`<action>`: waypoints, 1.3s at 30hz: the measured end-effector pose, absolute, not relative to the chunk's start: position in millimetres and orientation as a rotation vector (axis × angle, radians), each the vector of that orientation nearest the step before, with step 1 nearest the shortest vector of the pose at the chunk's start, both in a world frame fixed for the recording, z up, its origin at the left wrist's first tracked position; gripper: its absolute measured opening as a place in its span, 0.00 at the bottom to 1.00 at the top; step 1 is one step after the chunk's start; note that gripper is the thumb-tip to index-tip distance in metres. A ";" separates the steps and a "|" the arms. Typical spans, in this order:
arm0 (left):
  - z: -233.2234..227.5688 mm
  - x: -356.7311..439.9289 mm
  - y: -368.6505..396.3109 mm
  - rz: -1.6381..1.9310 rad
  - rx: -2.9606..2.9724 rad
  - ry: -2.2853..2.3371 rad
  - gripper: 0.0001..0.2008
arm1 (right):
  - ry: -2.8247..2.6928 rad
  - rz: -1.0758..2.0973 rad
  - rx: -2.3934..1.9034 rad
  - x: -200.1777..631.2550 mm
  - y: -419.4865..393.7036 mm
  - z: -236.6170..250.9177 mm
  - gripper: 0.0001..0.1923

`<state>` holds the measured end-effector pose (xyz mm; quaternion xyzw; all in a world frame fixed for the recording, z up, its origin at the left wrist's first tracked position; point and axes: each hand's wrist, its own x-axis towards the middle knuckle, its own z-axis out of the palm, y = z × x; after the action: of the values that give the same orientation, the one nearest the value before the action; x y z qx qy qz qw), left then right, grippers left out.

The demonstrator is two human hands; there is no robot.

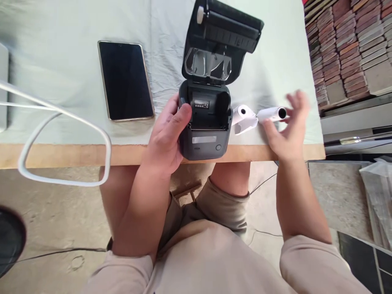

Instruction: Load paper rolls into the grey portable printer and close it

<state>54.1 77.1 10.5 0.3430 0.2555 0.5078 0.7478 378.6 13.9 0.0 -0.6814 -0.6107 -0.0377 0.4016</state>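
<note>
My left hand point(167, 136) is closed around the left side of a dark grey label printer point(205, 149), its thumb on the rim. The printer's lid point(222, 36) stands up, and the compartment point(206, 118) inside holds no roll. My right hand point(289, 130) is at a white paper roll point(271, 114) with a dark core. Its thumb touches the roll's near side; the other fingers are spread and slightly blurred. Just right of the printer lies another white roll point(241, 112), with a loose strip of paper point(246, 125) curling from it.
A tablet with a dark screen point(127, 81) lies on the pale cloth point(167, 24) left of the printer. A thick white loop point(107, 151) crosses the left table edge point(128, 155). Stacked bricks point(349, 53) stand beyond the table's right side.
</note>
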 end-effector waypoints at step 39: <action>15.2 51.6 73.0 1.101 0.657 0.522 0.19 | -2.171 -0.168 -1.062 229.7 19.4 57.2 0.05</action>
<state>51.6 73.0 15.2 0.3029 0.2406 0.5076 0.7699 229.7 19.4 57.2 -0.4101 -0.8390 -0.0647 0.3517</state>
